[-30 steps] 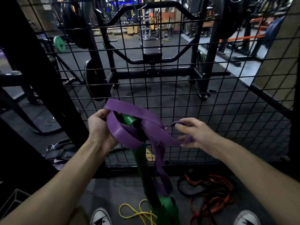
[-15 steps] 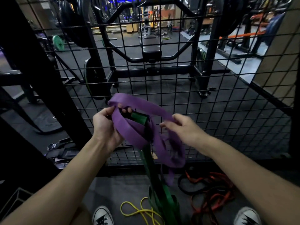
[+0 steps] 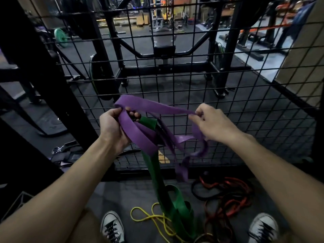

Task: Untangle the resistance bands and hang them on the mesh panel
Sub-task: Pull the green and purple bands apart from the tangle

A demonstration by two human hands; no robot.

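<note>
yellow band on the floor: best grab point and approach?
Take the yellow band at its open loop on the left, coming from above and the left. That loop lies flat on bare floor between the shoes, clear of everything. Its right end runs under the hanging green band, so a grab there would likely catch both. Both hands are busy with the purple band.

black weight bench (image 3: 164, 50), green weight plate (image 3: 60, 37), white sneakers (image 3: 112, 227)
</note>
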